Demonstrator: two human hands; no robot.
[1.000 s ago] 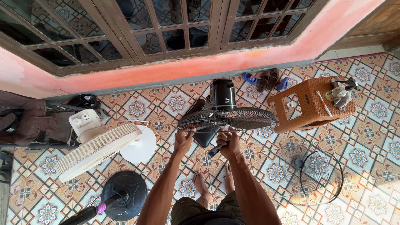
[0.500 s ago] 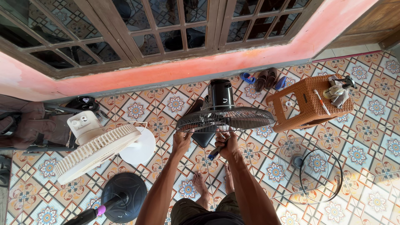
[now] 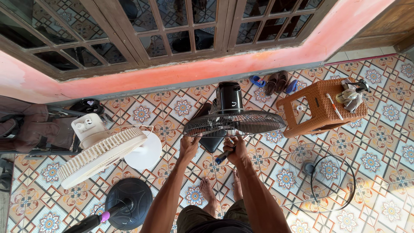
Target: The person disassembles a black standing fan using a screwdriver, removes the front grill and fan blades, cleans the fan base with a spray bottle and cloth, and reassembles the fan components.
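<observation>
Setting: a patterned tile floor [image 3: 379, 164] below a pink wall [image 3: 241, 64] with wooden-framed windows, seen from above.
Left hand: the left hand [image 3: 189, 146] reaches up to the near rim of a black fan's wire grille [image 3: 235, 123], fingers curled against its edge.
Right hand: the right hand [image 3: 235, 151] is closed around a blue-handled screwdriver [image 3: 222, 156], just under the same grille.
Black fan: its motor housing [image 3: 228, 97] stands upright beyond the grille, near the wall, straight ahead of the person's bare feet [image 3: 207, 190].
Left side: a white fan [image 3: 101, 149] lies tilted on the floor; a round black fan base [image 3: 128, 209] sits near it.
Right side: a brown plastic stool [image 3: 321, 110] carries small items; a detached wire fan guard [image 3: 321, 177] lies flat on the tiles.
By the wall: sandals [image 3: 276, 83].
</observation>
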